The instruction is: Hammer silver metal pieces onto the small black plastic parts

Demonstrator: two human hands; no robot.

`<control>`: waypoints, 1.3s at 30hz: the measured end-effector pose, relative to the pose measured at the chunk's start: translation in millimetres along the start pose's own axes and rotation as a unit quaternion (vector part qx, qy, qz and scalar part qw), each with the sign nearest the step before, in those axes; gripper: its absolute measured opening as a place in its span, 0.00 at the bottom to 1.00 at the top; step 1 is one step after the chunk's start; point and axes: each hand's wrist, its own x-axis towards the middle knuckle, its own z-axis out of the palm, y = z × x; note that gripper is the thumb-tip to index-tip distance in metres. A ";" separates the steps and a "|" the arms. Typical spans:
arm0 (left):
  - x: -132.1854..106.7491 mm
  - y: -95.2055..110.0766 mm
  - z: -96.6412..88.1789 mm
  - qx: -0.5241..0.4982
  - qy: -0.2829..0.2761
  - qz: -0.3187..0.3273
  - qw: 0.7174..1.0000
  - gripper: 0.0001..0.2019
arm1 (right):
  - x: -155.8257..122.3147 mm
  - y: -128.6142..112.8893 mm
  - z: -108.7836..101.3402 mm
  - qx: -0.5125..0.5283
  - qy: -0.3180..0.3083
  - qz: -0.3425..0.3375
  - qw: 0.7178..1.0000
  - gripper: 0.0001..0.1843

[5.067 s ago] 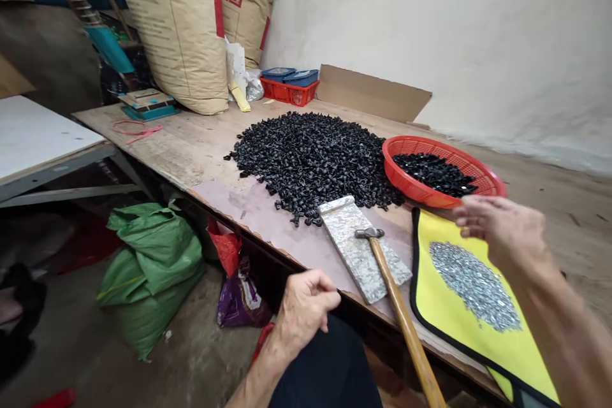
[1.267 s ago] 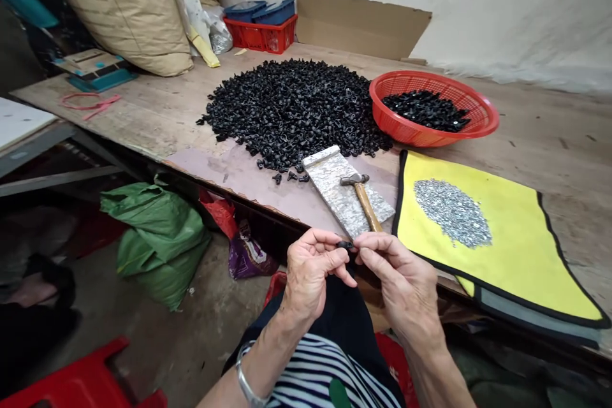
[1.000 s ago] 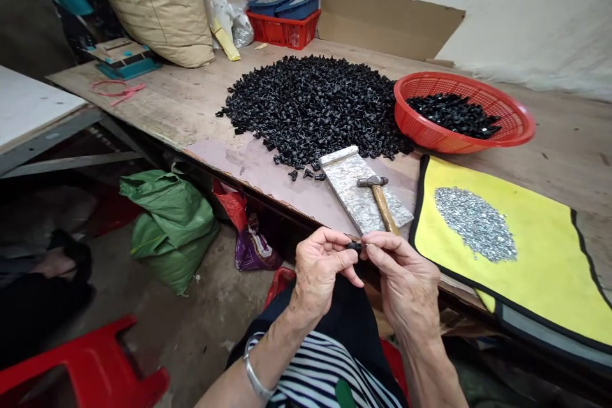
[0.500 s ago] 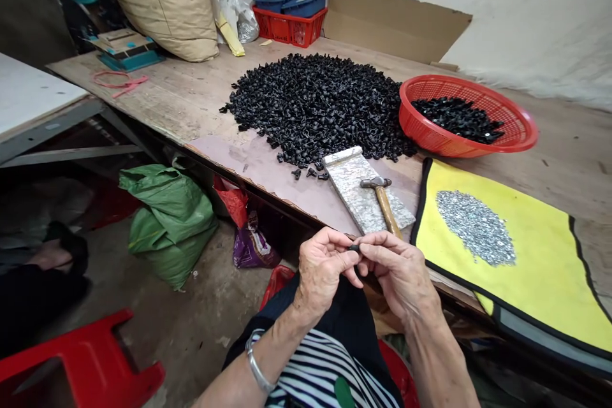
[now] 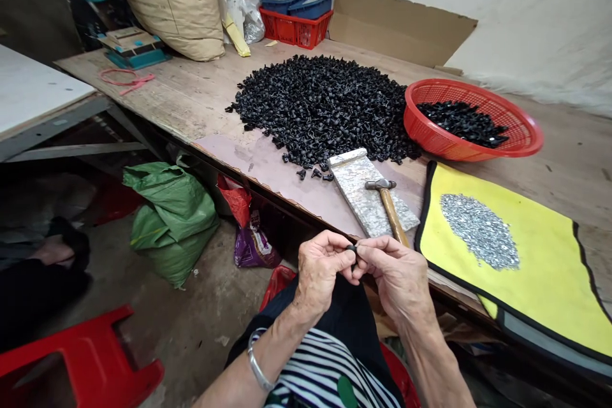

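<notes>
Between my fingertips, over my lap at the table's edge, is a small black plastic part (image 5: 352, 248). My left hand (image 5: 321, 268) pinches it between thumb and forefinger. From the other side my right hand (image 5: 396, 271) is closed, its thumb and fingertips pressed at the same part; whether it also holds a tiny metal piece is hidden. Just beyond my hands lies a hammer (image 5: 389, 207) with a wooden handle, resting on a speckled stone slab (image 5: 356, 182). A large pile of similar black parts (image 5: 320, 105) spreads behind the slab.
To the right, small silvery metal pieces (image 5: 480, 229) lie on a yellow cloth (image 5: 549, 268) with black edging. A red basket (image 5: 526, 134) holds more black parts. A paper sack (image 5: 176, 6) and red crate (image 5: 296, 29) stand at the back. A green sack (image 5: 172, 223) and red stool (image 5: 86, 344) are floor-level left.
The black part has turned between my fingers, its rounded end now showing more. My right fingers have shifted slightly along it. The whole view has moved a little.
</notes>
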 end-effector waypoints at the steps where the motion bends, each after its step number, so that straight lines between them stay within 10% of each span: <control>1: -0.6 0.0 0.6 -0.007 -0.001 -0.008 1.000 0.04 | -0.3 1.7 0.2 0.000 0.004 -0.005 1.000 0.07; 16: 4.9 -0.8 3.5 -0.037 -0.041 -0.040 0.998 0.07 | -2.4 5.5 3.3 0.064 0.018 -0.010 0.998 0.08; 25: 21.5 3.3 4.6 -0.031 -0.016 -0.029 0.999 0.10 | 9.8 -21.3 -15.3 -0.101 0.013 -0.073 0.992 0.17; 31: 41.8 9.0 10.5 0.012 0.014 -0.005 1.000 0.12 | 31.1 -37.8 -52.2 -0.435 0.164 -0.208 0.861 0.14; 39: 69.7 6.0 22.7 0.079 0.027 -0.010 0.997 0.09 | 41.0 -32.9 -54.8 -0.195 0.026 0.054 0.979 0.13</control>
